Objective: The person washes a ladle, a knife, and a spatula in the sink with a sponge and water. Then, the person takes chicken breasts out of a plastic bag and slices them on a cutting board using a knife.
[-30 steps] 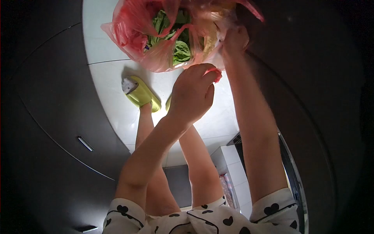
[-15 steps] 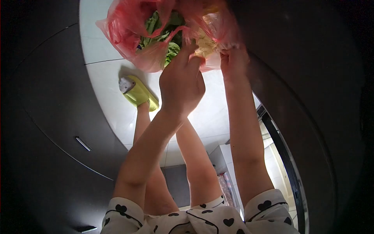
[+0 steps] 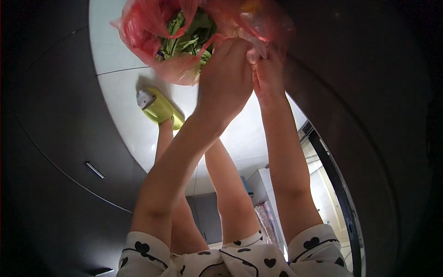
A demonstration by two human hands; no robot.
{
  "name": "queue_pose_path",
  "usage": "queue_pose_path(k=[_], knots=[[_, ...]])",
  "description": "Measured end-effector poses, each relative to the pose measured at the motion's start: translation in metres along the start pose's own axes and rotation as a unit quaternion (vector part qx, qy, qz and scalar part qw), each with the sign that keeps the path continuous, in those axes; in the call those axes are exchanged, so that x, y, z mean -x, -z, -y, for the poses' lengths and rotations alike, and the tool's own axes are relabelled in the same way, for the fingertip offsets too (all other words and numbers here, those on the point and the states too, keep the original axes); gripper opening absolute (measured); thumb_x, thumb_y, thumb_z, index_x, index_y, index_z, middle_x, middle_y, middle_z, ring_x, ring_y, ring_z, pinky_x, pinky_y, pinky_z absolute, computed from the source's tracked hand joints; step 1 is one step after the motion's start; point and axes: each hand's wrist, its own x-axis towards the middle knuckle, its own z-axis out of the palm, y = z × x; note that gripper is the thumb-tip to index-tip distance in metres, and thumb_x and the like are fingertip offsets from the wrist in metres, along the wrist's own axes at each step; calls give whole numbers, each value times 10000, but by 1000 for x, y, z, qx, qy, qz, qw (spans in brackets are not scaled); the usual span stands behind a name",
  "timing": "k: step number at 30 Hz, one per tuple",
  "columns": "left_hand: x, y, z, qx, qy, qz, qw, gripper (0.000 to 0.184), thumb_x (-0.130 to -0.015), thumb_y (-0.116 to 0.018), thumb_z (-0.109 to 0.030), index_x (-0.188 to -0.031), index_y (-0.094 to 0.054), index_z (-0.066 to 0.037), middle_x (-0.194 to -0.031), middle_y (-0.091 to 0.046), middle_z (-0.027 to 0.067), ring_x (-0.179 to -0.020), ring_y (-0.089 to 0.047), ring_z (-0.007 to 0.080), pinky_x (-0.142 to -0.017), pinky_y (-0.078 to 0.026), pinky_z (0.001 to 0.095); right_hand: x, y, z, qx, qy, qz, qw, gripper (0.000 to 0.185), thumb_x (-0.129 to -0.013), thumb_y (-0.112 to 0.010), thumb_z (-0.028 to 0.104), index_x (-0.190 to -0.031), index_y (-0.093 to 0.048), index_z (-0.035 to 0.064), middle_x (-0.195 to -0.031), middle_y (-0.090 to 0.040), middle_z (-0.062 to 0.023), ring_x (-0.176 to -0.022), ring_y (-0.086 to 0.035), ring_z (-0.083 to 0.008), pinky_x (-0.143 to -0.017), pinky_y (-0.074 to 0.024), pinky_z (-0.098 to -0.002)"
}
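Head view: a red plastic bag [image 3: 138,30] fills the top centre of the frame, thin enough to see through in places. Green leaves [image 3: 184,37] show in its mouth, left of the hands, and an orange patch [image 3: 249,6] glows through the plastic near the top edge. The right hand [image 3: 270,76], at upper centre-right, has its fingers closed on some pale film [image 3: 261,50] at the bag's near side. Just beside it, the left hand [image 3: 226,76] is at the bag's near edge with fingers bent; its back hides the fingertips, so I cannot tell whether they grip anything. Below the bag, one yellow-green slipper [image 3: 160,108] is worn on a foot on the pale tiled floor [image 3: 110,92]. Bare legs [image 3: 233,198] run down to the bottom centre, where white clothing [image 3: 290,258] bears black hearts. Dark panels [image 3: 55,120] take up both sides of the frame, the left one with a slim metal handle [image 3: 95,169].
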Motion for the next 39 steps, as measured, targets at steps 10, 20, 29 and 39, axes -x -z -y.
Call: queue_pose_path(k=[10, 20, 29, 39], knots=[[-34, -68, 76, 12, 46, 40, 998, 538, -751, -588, -271, -1215, -435, -47, -1118, -531, 233, -1023, -518, 399, -842, -443, 432, 33, -3, -23, 207, -21, 29, 978, 96, -745, -471, -22, -744, -565, 0, -719, -541, -50, -704, -465, -114, -624, -381, -249], [-11, -48, 68, -45, 54, 13, 997, 247, -789, -481, -60, -1010, -586, -27, -906, -597, 217, -925, -547, 405, -774, -440, 417, 20, 17, -17, 177, 36, -59, 982, 257, -796, -430, 11, -1047, -480, 23, -978, -527, -75, -893, -503, -159, -830, -401, -292], [29, -27, 23, 18, 16, 32, 999, 219, -754, -500, -3, -966, -551, -18, -852, -502, 174, -784, -533, 366, -686, -432, 421, 19, -15, 11, -145, -138, 36, 979, 364, -923, -421, 309, -1205, -436, 80, -1157, -511, -58, -1059, -496, -173, -888, -421, -304], [54, 13, -27, -7, 31, 52, 998, 266, -690, -532, 22, -955, -534, 0, -921, -513, 175, -806, -540, 377, -664, -456, 420, 48, 12, 24, -168, -224, 172, 944, 524, -925, -384, 442, -1307, -368, 83, -1279, -450, -65, -1180, -432, -208, -994, -359, -358]])
